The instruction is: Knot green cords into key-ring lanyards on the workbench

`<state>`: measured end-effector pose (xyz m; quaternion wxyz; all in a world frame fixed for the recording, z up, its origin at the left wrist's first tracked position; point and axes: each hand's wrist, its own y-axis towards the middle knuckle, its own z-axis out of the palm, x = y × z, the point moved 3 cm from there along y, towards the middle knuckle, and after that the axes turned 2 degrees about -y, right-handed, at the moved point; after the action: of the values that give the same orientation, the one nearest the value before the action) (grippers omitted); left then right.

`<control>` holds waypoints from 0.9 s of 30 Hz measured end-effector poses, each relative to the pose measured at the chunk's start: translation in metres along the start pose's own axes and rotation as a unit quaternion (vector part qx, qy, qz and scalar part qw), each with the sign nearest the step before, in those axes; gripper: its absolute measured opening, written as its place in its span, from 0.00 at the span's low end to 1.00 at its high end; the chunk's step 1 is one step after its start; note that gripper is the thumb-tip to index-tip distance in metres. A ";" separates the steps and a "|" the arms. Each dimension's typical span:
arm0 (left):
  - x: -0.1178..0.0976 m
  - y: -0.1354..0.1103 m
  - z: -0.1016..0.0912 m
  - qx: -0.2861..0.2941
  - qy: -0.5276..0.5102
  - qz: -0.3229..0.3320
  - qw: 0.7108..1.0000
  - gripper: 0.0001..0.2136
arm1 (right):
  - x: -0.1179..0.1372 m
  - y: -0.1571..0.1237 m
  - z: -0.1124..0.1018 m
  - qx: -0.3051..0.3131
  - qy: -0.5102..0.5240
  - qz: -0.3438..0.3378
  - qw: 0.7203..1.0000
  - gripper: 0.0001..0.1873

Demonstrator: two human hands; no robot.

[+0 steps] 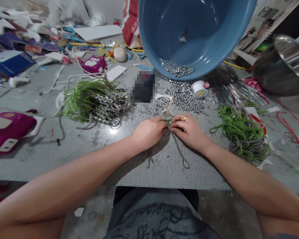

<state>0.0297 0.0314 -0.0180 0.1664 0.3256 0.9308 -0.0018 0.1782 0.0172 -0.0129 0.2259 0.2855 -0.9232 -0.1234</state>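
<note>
Close together at the middle of the table, both my hands pinch a thin grey cord [177, 145]. My left hand [151, 132] closes its thumb and fingers on the cord from the left. From the right, my right hand [189, 130], with a gold ring on one finger, grips it too. A looped cord end trails toward me, and loose strands lie under the left hand. Just beyond the fingertips are a small clear ring-like piece and a thin wooden stick [169, 105]. The exact spot between the fingertips is partly hidden.
A big blue basin [196, 36] tilts toward me, with metal nuts [186, 94] spilled before it. Green and grey cord bundles lie left [87, 101] and right [241, 129]. A white thread spool [199, 89], purple devices [12, 131] and a steel bowl [276, 69] stand around.
</note>
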 end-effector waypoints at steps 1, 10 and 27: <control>0.000 0.000 0.001 -0.006 -0.001 0.003 1.000 0.11 | 0.000 0.000 0.000 0.001 0.001 -0.001 1.000 0.08; -0.001 -0.001 0.001 -0.009 0.001 0.010 1.000 0.11 | 0.001 0.001 0.000 0.005 0.004 -0.008 1.000 0.08; 0.000 -0.001 -0.001 -0.021 -0.028 0.022 0.999 0.09 | 0.006 0.001 -0.003 0.019 -0.005 0.004 1.000 0.07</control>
<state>0.0291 0.0304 -0.0170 0.1993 0.3420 0.9183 0.0126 0.1746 0.0139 -0.0083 0.2162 0.2858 -0.9275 -0.1068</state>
